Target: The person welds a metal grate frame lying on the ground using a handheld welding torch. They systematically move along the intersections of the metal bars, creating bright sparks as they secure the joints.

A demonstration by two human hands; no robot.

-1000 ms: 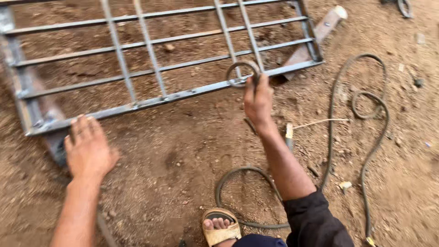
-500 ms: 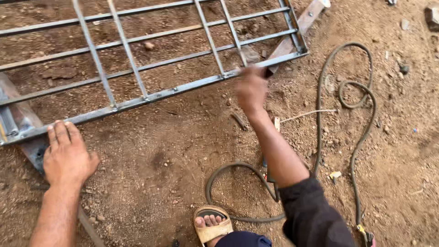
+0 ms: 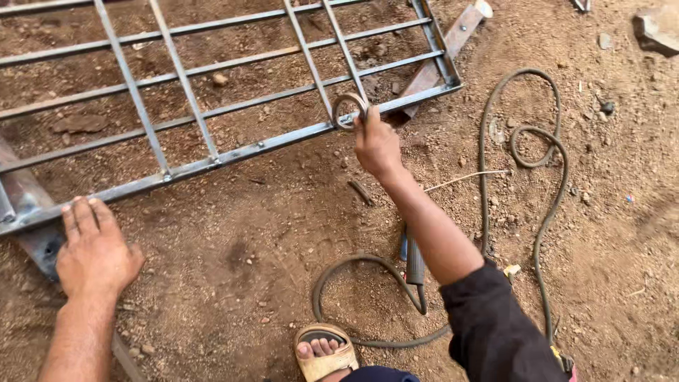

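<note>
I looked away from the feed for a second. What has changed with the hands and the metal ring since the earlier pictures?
The right hand pulled back toward the person half a second ago, and now holds the metal ring against the front bar of the steel grille again. The left hand stayed flat on the dirt by the frame's corner. The cable lies as before.

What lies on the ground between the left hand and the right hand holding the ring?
Head view: only bare dirt with small pebbles between the left hand and the right hand holding the metal ring.
</note>
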